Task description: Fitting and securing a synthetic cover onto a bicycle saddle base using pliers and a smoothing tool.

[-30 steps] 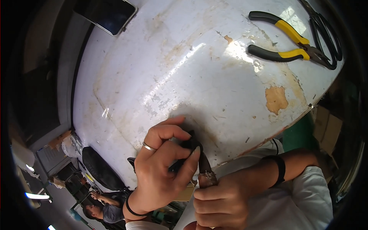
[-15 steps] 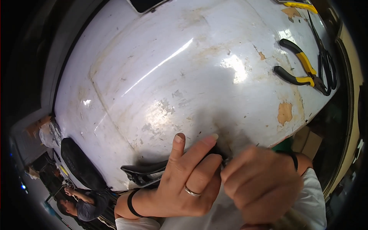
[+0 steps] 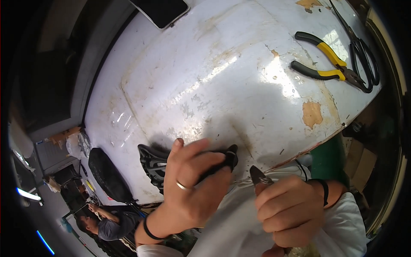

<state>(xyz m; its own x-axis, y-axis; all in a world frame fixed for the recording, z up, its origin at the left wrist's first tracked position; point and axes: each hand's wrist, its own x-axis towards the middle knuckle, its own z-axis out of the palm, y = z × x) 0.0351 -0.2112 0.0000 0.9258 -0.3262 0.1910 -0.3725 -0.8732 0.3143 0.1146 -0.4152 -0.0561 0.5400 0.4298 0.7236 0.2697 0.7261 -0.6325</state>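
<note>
My left hand is closed round a black molded part with a ribbed, open-framed end, at the table's near edge. The fingers cover its middle, and a narrow black end sticks out on the right. In my fist, my right hand grips a short-bladed knife. Its dark blade points up and away from me, apart from the black part. Most of the handle is hidden by the fingers.
Pliers with yellow-black handles and black scissors lie at the far right. A phone is at the back. A black mesh case rests on the left. Another person sits beyond it. The white tabletop is worn.
The view has shifted. My right hand has drawn away from the black part, and the knife blade now shows. My left hand has tilted the part, exposing its ribbed end.
</note>
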